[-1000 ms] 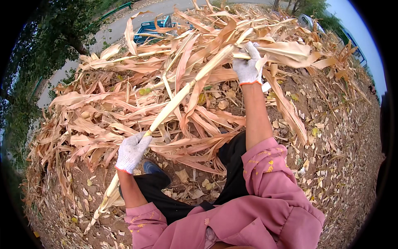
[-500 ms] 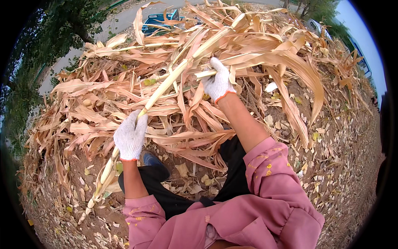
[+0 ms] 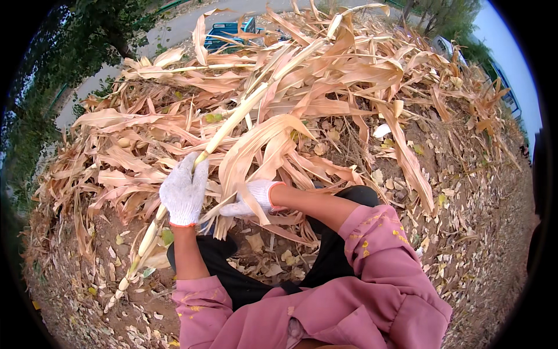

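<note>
A pale, peeled corn stalk (image 3: pixel 232 125) runs slantwise across the view, and my left hand (image 3: pixel 185 189), in a white knit glove, is closed around it. Its rooted-looking lower end (image 3: pixel 123 285) slopes down to the soil at the left. My right hand (image 3: pixel 253 199), gloved likewise, sits low beside the left one. Its fingers are closed on a bunch of dry corn leaves (image 3: pixel 244 154), which arch up and over to the right. A strip of leaf crosses the glove and partly hides the fingers.
A wide heap of dry corn stalks and leaves (image 3: pixel 125 125) spreads in front of me. Fallen leaves litter the brown soil (image 3: pixel 442 232). Beyond stand a blue cart (image 3: pixel 224 35), a grey road (image 3: pixel 174 29) and trees (image 3: pixel 87 46). My bent knees are close below my hands.
My right hand has swung down and left, from the heap to beside my left hand, carrying the leaves along. My left hand keeps its hold on the stalk, almost unmoved.
</note>
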`<state>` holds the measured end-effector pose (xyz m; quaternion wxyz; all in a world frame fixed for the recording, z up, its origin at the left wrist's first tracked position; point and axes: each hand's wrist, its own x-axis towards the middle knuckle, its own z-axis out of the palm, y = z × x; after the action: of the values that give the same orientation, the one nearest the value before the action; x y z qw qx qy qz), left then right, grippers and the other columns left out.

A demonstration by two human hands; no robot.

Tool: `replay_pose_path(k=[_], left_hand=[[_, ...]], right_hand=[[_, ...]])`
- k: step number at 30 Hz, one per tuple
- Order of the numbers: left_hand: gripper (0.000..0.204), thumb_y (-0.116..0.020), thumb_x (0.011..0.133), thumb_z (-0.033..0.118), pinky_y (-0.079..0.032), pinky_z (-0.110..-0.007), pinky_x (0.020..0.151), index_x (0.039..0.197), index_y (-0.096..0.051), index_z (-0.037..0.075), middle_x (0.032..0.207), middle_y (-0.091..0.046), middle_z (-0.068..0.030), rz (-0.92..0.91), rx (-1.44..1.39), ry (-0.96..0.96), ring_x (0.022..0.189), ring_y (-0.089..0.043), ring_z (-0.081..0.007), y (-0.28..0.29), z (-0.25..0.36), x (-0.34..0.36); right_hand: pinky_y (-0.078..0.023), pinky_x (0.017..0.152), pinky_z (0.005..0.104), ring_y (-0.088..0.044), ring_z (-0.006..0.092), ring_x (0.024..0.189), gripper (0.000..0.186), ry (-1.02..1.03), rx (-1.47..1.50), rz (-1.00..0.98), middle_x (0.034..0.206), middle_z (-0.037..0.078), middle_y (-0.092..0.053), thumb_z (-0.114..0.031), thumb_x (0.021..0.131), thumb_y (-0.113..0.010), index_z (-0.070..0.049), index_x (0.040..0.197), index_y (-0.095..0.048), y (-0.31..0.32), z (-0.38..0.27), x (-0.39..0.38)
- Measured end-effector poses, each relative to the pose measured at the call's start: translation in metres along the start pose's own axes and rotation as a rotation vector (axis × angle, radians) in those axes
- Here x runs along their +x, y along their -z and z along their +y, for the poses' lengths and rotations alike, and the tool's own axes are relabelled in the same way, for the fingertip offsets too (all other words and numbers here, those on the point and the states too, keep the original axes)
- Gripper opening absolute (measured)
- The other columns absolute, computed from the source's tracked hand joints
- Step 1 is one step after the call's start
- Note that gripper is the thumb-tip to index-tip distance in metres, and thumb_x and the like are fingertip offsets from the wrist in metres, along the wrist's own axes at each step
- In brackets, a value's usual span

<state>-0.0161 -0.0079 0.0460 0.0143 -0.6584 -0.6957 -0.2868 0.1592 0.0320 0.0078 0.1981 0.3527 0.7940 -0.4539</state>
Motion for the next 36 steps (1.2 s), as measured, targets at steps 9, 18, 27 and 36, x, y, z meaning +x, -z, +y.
replay_pose_path(k=[9,18,27,36], left_hand=[[0.033,-0.061,0.089,0.033,-0.05,-0.034,0.066,0.109,-0.068,0.009,0.085,-0.068,-0.0143,-0.065,-0.047,-0.013,0.072,-0.066,-0.0276,0.001,-0.002,-0.006],[0.04,-0.064,0.087,0.031,-0.047,-0.026,0.07,0.113,-0.066,0.001,0.079,-0.065,-0.0067,-0.732,-0.492,0.26,0.073,-0.057,-0.0102,0.005,0.001,-0.012],[0.037,-0.064,0.087,0.028,-0.046,-0.027,0.068,0.11,-0.066,-0.001,0.077,-0.063,-0.0055,-0.775,-0.542,0.267,0.072,-0.055,-0.0105,0.001,-0.007,-0.015],[0.038,-0.064,0.086,0.029,-0.045,-0.027,0.067,0.108,-0.065,-0.002,0.072,-0.058,-0.004,-0.851,-0.493,0.293,0.069,-0.05,-0.0107,0.005,0.0,-0.014]], right_hand=[[-0.052,0.07,0.0349,-0.066,0.0249,0.08,0.041,0.068,0.868,1.348,0.09,0.014,-0.066,-0.034,0.094,-0.042,0.001,0.101,-0.063,0.115,0.124,-0.066],[-0.054,0.078,0.0377,-0.061,0.0259,0.09,0.018,0.602,1.964,1.417,0.096,0.013,-0.061,-0.021,0.091,-0.052,-0.005,0.097,-0.056,0.132,0.154,-0.104],[-0.045,0.058,0.03,-0.048,0.0187,0.059,0.021,0.944,2.087,1.207,0.065,0.004,-0.052,-0.024,0.095,-0.052,-0.003,0.091,-0.055,0.137,0.177,-0.117],[-0.044,0.056,0.0283,-0.049,0.0165,0.057,0.025,0.866,2.055,1.057,0.06,0.003,-0.051,-0.017,0.092,-0.051,0.006,0.092,-0.058,0.129,0.179,-0.138]])
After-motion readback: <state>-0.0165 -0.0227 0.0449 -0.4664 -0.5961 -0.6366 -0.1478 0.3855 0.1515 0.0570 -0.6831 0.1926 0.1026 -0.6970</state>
